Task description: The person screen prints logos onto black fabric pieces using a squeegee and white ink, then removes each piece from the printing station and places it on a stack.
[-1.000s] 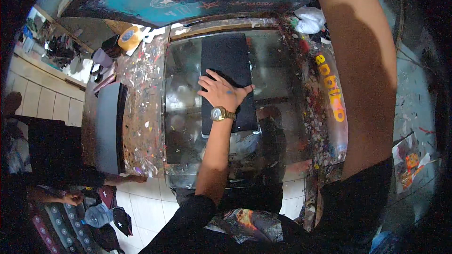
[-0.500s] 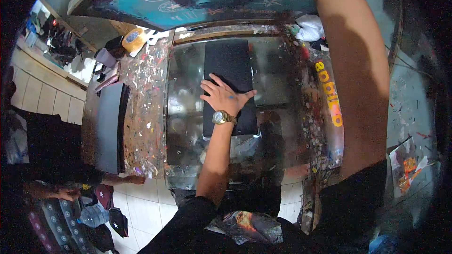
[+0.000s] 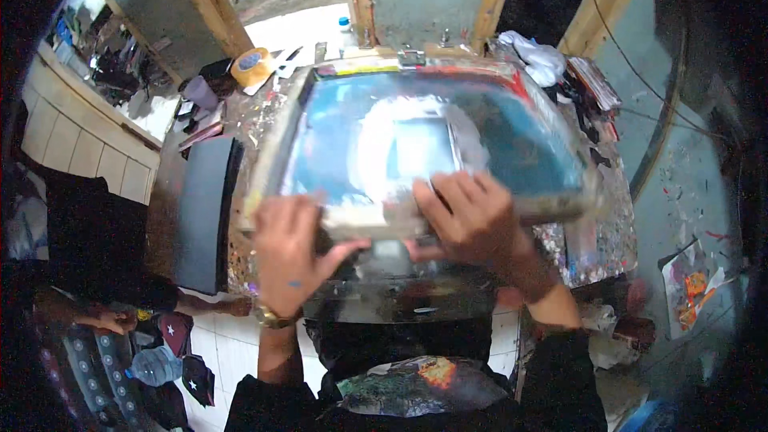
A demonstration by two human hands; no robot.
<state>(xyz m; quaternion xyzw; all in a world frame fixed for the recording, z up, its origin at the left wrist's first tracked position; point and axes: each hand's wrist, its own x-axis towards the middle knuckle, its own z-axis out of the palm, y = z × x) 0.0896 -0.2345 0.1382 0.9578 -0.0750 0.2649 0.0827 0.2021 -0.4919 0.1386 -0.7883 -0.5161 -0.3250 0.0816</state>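
Observation:
A screen-printing frame (image 3: 512,136) with blue mesh and white ink around a paler rectangle lies lowered over the work board (image 3: 424,300), blurred by motion. My left hand (image 3: 292,256) has its fingers curled over the frame's near edge at the left, thumb pointing inward. My right hand (image 3: 464,216) grips the same edge right of the middle, fingers over the top. The black panel that was on the board is hidden under the frame. A stack of dark grey panels (image 3: 204,212) lies just left of the frame.
Tape (image 3: 250,68), a purple cup (image 3: 199,92), a bottle (image 3: 345,32) and white plastic (image 3: 536,60) line the bench's back and sides. A person in black (image 3: 96,232) is at my left, a hand (image 3: 120,322) near caps. A cable (image 3: 616,64) hangs at right.
The raised frame has come down over the board, covering the black panel. My left hand has left the panel for the frame's edge; my right hand has come down into view with it.

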